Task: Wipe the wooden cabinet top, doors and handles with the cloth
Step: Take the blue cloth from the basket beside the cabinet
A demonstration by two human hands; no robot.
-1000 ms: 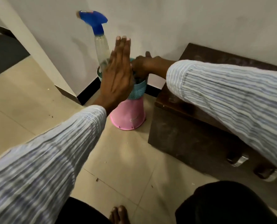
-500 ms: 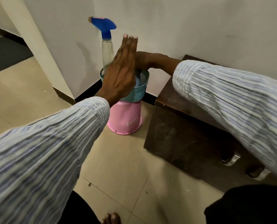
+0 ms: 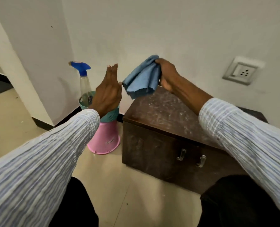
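A low dark wooden cabinet (image 3: 165, 118) stands against the wall, its top dusty and streaked, with two metal handles (image 3: 181, 154) on its front doors. My right hand (image 3: 167, 74) holds a blue cloth (image 3: 141, 80) in the air above the cabinet's far left corner; the cloth hangs down in folds. My left hand (image 3: 108, 94) is raised flat with fingers straight, just left of the cloth, its thumb close to the cloth's lower corner.
Left of the cabinet a teal basket (image 3: 110, 115) sits on an upturned pink bucket (image 3: 105, 138), with a blue-topped spray bottle (image 3: 83, 79) standing in the basket. A wall socket (image 3: 240, 72) is at the right. Tiled floor (image 3: 103, 171) lies in front; my knees are at the bottom.
My right hand has come up out of the basket with the blue cloth and moved right over the cabinet. My left hand stayed raised and flat. The view swung right.
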